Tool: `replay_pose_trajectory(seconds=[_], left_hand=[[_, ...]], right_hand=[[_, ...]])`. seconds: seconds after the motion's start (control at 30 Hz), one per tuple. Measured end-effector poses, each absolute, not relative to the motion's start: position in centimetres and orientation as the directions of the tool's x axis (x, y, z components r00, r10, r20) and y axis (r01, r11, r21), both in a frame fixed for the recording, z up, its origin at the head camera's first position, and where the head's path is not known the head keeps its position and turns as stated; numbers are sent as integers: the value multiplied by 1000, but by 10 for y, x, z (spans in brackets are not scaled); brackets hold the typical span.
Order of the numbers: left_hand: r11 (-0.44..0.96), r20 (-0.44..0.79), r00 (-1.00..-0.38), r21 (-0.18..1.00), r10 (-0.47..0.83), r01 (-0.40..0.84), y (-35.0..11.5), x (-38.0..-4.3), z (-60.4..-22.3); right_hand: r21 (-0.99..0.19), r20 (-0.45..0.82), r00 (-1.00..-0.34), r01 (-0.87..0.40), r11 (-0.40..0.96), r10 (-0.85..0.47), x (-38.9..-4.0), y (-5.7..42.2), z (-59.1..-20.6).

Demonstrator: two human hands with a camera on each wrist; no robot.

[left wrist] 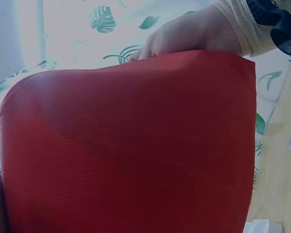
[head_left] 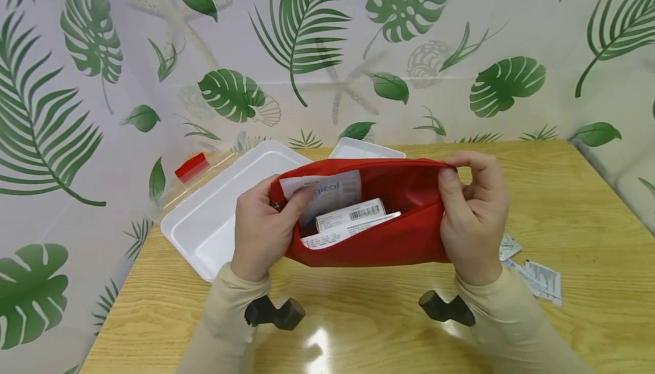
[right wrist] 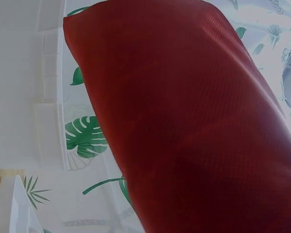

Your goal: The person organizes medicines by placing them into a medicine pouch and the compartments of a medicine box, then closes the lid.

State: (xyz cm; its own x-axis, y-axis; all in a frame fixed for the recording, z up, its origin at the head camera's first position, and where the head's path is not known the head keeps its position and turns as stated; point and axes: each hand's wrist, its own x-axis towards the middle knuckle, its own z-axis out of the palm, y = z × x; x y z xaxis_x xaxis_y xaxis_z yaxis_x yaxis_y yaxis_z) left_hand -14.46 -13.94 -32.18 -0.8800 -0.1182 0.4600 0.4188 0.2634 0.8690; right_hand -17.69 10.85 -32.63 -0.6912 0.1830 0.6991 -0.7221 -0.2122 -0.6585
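Observation:
Both hands hold a red pouch by its two ends, its mouth gaping upward above the table. The left hand grips the left end, thumb over the rim and against a white packet printed with "gical". Beside that packet inside lie a small white box with a barcode and another white printed item. At the right end, the right hand pinches the rim between thumb and fingers. The pouch's plain red outside fills most of the left wrist view, and likewise the right wrist view.
Behind the pouch at left stands a white tray, with a clear lid bearing a red latch. A smaller white tray sits at the back. Several foil-like packets lie right of the right hand. A leaf-print curtain hangs behind the table.

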Motion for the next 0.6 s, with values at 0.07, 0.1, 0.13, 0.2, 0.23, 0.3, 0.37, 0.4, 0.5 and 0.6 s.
replay_pose_trajectory(seconds=[0.07, 0.1, 0.13, 0.2, 0.23, 0.3, 0.37, 0.4, 0.5, 0.6], left_hand=[[303, 504, -854, 841, -133, 449, -139, -145, -322], [327, 526, -839, 824, -139, 463, -138, -145, -323], [349, 547, -825, 808, -143, 475, -138, -145, -323], [375, 580, -801, 782, -147, 498, -136, -144, -322], [387, 596, -790, 769, -146, 509, -135, -143, -322], [407, 622, -771, 746, -141, 527, -133, -142, -321], [430, 643, -753, 724, -137, 540, -132, -141, -321], [442, 652, -746, 714, -135, 543, -131, -140, -321], [483, 664, -733, 695, -147, 533, -132, -140, -321], [511, 661, -734, 690, -157, 512, -133, -140, -321]], right_hand=[[-663, 699, -692, -722, -200, 182, -176, 108, -326], [-664, 705, -685, -729, -167, 184, -175, 108, -326], [-662, 716, -673, -739, -128, 185, -175, 108, -326], [-651, 744, -644, -759, -19, 177, -173, 108, -325], [-641, 761, -627, -766, 46, 164, -173, 108, -324], [-620, 785, -607, -766, 172, 127, -171, 107, -323], [-600, 795, -602, -760, 250, 76, -170, 106, -321], [-595, 794, -605, -757, 271, 52, -169, 106, -321], [-617, 774, -632, -737, 276, 42, -167, 104, -318], [-673, 737, -669, -716, 188, 90, -165, 105, -316]])
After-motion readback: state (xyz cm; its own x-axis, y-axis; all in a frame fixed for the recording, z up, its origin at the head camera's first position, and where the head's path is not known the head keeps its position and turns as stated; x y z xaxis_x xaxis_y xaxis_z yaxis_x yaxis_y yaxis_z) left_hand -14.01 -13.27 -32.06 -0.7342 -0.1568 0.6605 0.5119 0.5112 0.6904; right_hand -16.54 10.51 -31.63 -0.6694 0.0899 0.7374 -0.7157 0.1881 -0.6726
